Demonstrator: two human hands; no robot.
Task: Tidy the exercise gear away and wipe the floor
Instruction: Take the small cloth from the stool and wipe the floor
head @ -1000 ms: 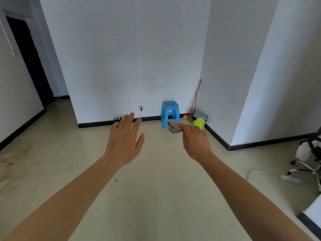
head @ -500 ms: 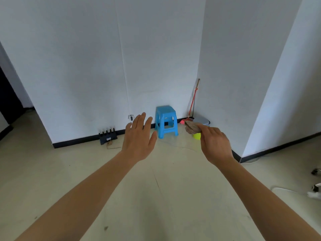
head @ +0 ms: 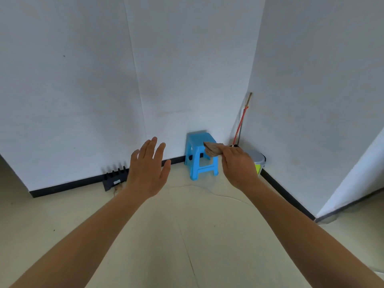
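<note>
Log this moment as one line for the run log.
right hand: holds brownish cloth | left hand: fingers spread, holds nothing | ahead by wall: blue stool, bin in corner

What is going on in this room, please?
A person faces a corner of the room with both arms stretched forward. The right hand pinches what looks like a brownish cloth, held in the air in front of the blue stool. The left hand is open and holds nothing. A broom and a small bin stand in the corner. The cloth is not touching the floor.
</note>
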